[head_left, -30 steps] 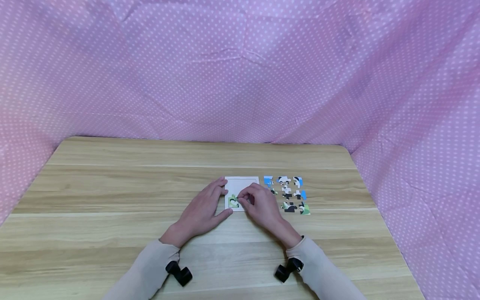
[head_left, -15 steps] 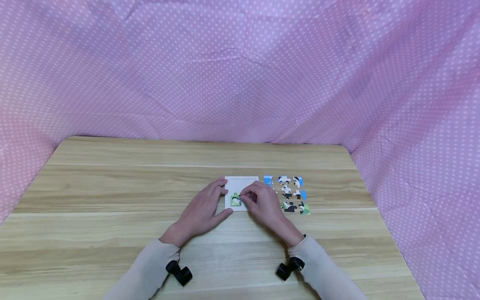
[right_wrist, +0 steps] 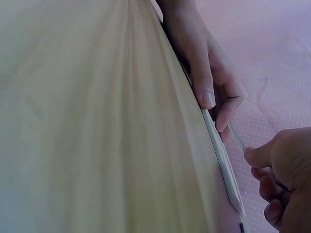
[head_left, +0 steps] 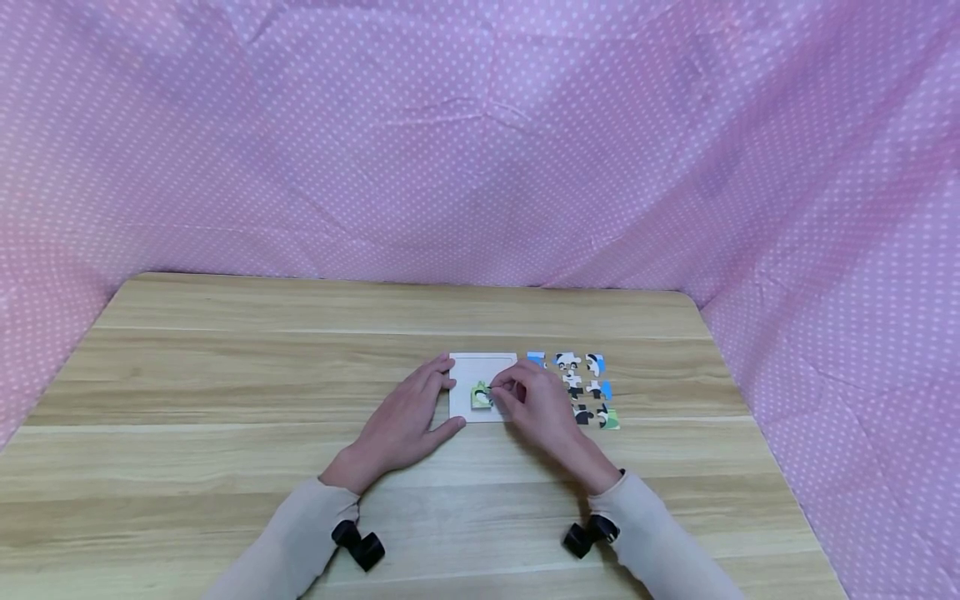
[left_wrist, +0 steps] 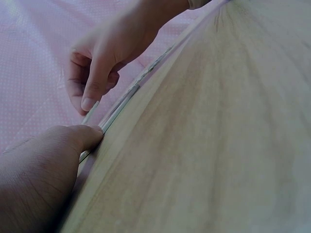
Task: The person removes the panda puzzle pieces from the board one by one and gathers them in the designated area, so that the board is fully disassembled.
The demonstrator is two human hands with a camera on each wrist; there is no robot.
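Note:
A white puzzle board (head_left: 480,367) lies flat on the wooden table. My left hand (head_left: 401,421) rests along its left edge, with the thumb and fingers stretched out. Between thumb and fingertips, my right hand (head_left: 536,408) pinches a green puzzle piece (head_left: 481,397) by its right side. Both wrist views show that puzzle piece (right_wrist: 235,136) tilted and raised off the board (right_wrist: 221,158). Several loose panda puzzle pieces (head_left: 572,383) lie right of the board, partly hidden behind my right hand.
The light wooden table (head_left: 225,375) reaches out to both sides. A pink dotted cloth (head_left: 480,167) hangs behind it and at its sides. Each sleeve carries a small black wrist camera (head_left: 358,546).
My right hand has moved a little to the right, taking the green puzzle piece from the board's lower left corner towards its middle. My left hand has stayed still.

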